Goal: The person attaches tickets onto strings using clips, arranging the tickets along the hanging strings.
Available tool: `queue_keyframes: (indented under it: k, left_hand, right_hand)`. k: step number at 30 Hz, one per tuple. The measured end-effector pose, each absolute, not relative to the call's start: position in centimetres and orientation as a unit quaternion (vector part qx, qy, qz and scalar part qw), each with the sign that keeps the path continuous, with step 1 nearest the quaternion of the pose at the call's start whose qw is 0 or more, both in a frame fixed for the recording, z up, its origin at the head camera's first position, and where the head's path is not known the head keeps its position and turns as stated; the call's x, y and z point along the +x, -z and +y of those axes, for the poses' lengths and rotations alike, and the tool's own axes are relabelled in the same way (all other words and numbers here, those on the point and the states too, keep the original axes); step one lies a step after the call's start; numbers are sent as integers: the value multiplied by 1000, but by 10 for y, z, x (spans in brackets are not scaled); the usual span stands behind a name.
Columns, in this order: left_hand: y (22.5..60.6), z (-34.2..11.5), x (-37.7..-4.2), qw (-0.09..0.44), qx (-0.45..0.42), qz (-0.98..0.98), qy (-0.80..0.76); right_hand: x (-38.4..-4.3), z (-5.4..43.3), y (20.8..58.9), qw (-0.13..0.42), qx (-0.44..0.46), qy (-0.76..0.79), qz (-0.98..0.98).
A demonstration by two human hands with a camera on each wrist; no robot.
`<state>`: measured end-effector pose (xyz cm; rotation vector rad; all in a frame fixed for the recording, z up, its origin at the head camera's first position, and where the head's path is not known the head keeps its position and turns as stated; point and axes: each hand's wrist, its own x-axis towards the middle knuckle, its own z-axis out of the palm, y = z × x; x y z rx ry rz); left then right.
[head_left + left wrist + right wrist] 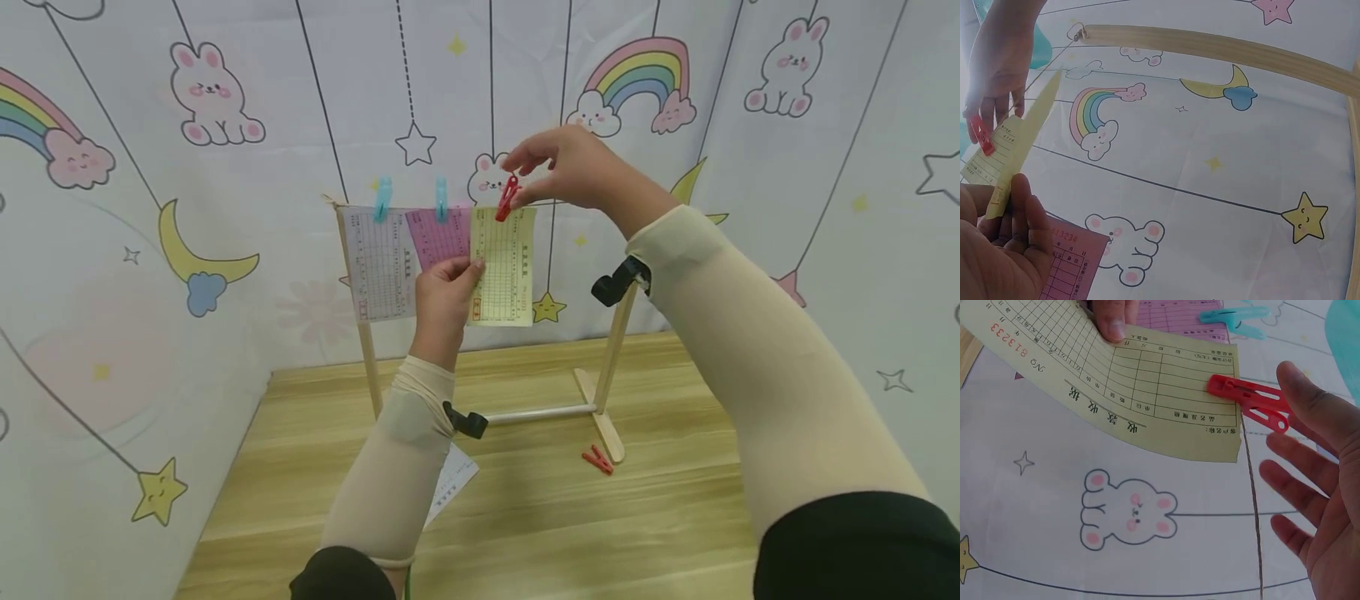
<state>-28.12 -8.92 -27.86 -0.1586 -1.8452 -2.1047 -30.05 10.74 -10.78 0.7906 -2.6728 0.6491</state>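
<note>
A yellow receipt slip [508, 279] hangs folded over a thin cord, and a red clothespin [1244, 397] clamps its top edge there. My left hand [444, 300] pinches the slip's left edge between thumb and fingers. Beside the clothespin, my right hand [1329, 462] has its thumb and fingers spread apart, gripping nothing. To the left hang a pink slip [433, 237] and a white slip [381, 267], each under a light-blue clothespin [441, 200]. The left hand covers part of the pink slip in the head view.
A wooden frame [611, 354] holds the cord above a wood-grain tabletop [525, 517]. Another red clothespin [597, 460] lies by its right foot. A white paper [453, 475] lies partly behind the left forearm. A cartoon-printed backdrop [300, 167] stands behind.
</note>
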Motion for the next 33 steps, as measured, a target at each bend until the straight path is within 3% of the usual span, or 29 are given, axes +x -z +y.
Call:
queue_keyframes:
  k: [4,11,17,21,28,33]
  left_hand:
    - [282,-92,-280,172,-57,-654,735]
    - [294,-103,-273,179,-66,-690,698]
    - [325,-133,-249,240,-65,-761,599]
    - [364,-158,-229,241,-33,-799,550]
    - [448,-185,-205,92,38,-879,467]
    - [492,-184,-199,20,33,-917,397]
  right_hand:
    - [-294,116,120,195,281,-226,-912]
    - [-262,134,162,338,334,-234,-848]
    - [-231,159,225,409,410,-269,-770]
    - [-221,187,298,395,395,-295,-775]
    - [-226,228,458,270,234,-257,-898]
    - [-230,228,545,271,207,-187,-922]
